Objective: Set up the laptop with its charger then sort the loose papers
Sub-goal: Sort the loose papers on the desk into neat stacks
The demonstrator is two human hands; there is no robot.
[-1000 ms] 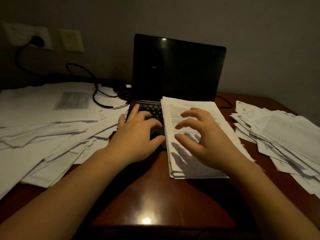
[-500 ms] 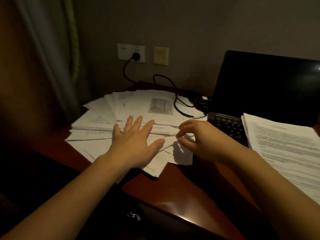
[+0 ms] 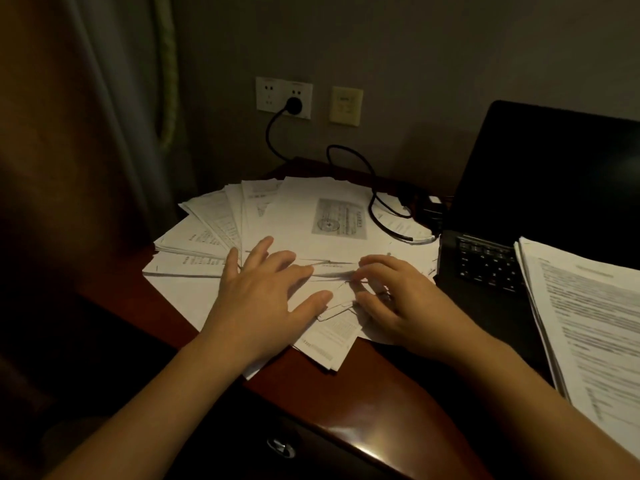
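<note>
Left fingers [image 3: 298, 271] straight and spread apart, lying flat on the loose papers [image 3: 304, 216]. Left hand [image 3: 256, 303] palm-down, holding nothing. Right fingers [image 3: 372, 263] curled, tips together and touching sheet edges just at 3 o'clock of the left hand. Can't tell if the right hand [image 3: 405, 303] actually pinches a sheet.

Loose papers fanned in a messy overlapping spread under both hands, covering the surface [image 3: 381, 403] out to its 9 o'clock edge.

Laptop [image 3: 554, 174] at 3 o'clock of the hands, lid open, screen dark, keyboard [image 3: 485, 265] partly showing. Squared paper stack [image 3: 588, 323] rests over the laptop's right part and runs down toward 5 o'clock.

Charger cable [image 3: 372, 188] at 12 o'clock of the right hand, looped over the far sheets, running toward the laptop's left side; that end is too dark to read. Its plug [image 3: 294, 105] sits in the wall socket [image 3: 266, 95] at 12 o'clock. Beige wall plate [image 3: 345, 105] just at the socket's 3 o'clock. Curtain [image 3: 121, 116] at 10 o'clock.
</note>
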